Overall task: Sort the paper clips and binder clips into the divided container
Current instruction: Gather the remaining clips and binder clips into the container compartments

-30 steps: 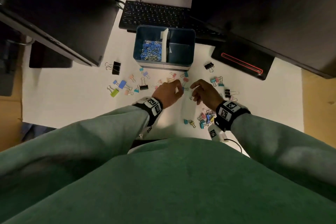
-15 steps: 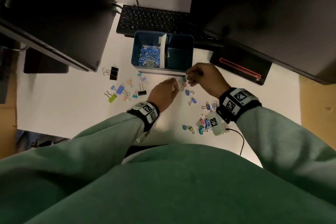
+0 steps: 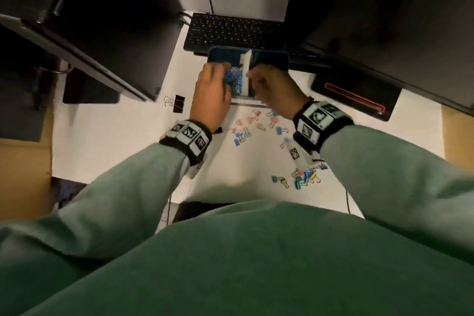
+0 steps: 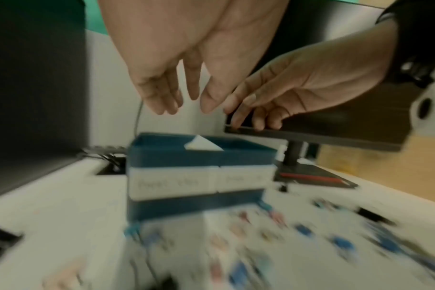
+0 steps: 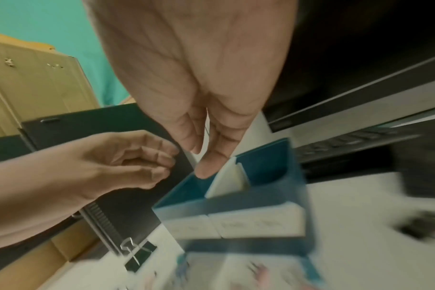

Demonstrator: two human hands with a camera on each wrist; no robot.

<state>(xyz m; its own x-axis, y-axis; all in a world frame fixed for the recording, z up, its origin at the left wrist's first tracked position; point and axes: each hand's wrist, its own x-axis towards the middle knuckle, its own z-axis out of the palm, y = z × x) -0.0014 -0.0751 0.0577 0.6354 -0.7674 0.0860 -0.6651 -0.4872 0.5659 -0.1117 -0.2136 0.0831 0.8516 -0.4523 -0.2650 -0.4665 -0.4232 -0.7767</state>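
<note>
The blue divided container (image 3: 272, 55) stands in front of the keyboard, with a white divider (image 3: 246, 72) across its middle. Blue and silver paper clips (image 3: 234, 79) fill its left compartment. My left hand (image 3: 215, 72) hovers over that compartment with its fingers (image 4: 162, 94) relaxed and apart, holding nothing. My right hand (image 3: 259, 77) hangs over the right compartment next to the divider. Its fingers and thumb (image 5: 206, 168) point down, close together, and what lies between them is unclear. Coloured binder clips (image 3: 259, 123) lie scattered on the white desk near my wrists.
A black binder clip (image 3: 178, 103) lies left of the container. More coloured clips (image 3: 302, 177) sit under my right wrist. A keyboard (image 3: 230, 31) is behind the container, dark monitors (image 3: 89, 33) flank it, and a monitor base (image 3: 354, 95) lies at the right.
Both hands have left the scattered clips and moved forward, and now hang over the container: the left over the paper clip side, the right beside the divider.
</note>
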